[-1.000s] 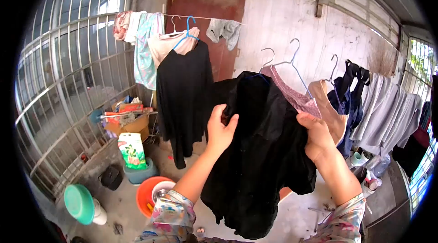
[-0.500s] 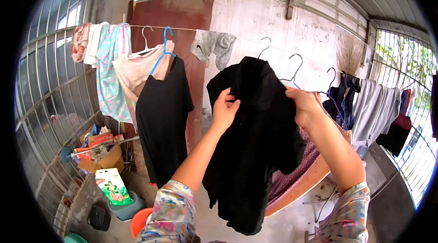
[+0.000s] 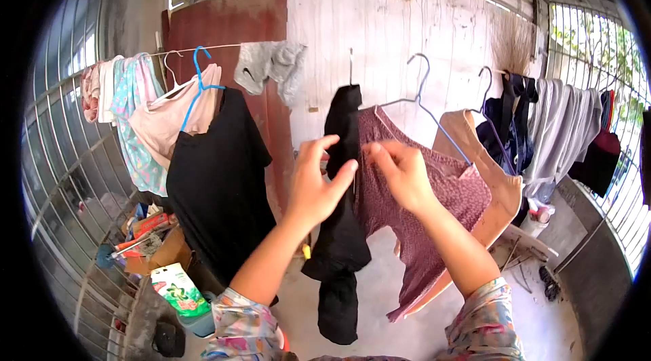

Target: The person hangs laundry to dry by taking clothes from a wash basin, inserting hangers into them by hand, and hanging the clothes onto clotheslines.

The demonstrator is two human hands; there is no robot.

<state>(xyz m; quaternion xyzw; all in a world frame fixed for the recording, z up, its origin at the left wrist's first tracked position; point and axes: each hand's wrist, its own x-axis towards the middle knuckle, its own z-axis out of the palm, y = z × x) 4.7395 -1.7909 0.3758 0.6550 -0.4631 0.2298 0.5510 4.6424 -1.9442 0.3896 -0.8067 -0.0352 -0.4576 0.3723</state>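
A black collared shirt [image 3: 339, 225] hangs edge-on in the middle from a hanger whose thin hook stands above it. My left hand [image 3: 317, 183] is just left of that shirt, thumb and fingers apart, holding nothing. To the right, my right hand [image 3: 401, 174] is in front of a maroon patterned garment [image 3: 434, 191] on a blue-grey hanger [image 3: 422, 90]. Its fingers are loosely bent, and no cloth shows pinched between them. A black T-shirt [image 3: 217, 171] hangs on a blue hanger [image 3: 201, 90] left of my left hand.
A tan garment [image 3: 498, 218] and grey cloth [image 3: 566, 130] hang farther right. Grey shorts [image 3: 271, 68] and a turquoise patterned cloth [image 3: 139, 110] are on the line [image 3: 224, 45]. A detergent bag [image 3: 180, 290] and a cardboard box [image 3: 166, 249] stand low on the left.
Both hands have let go of the black collared shirt, which has swung from facing me to edge-on. The maroon garment behind it now shows. The view has shifted slightly right.
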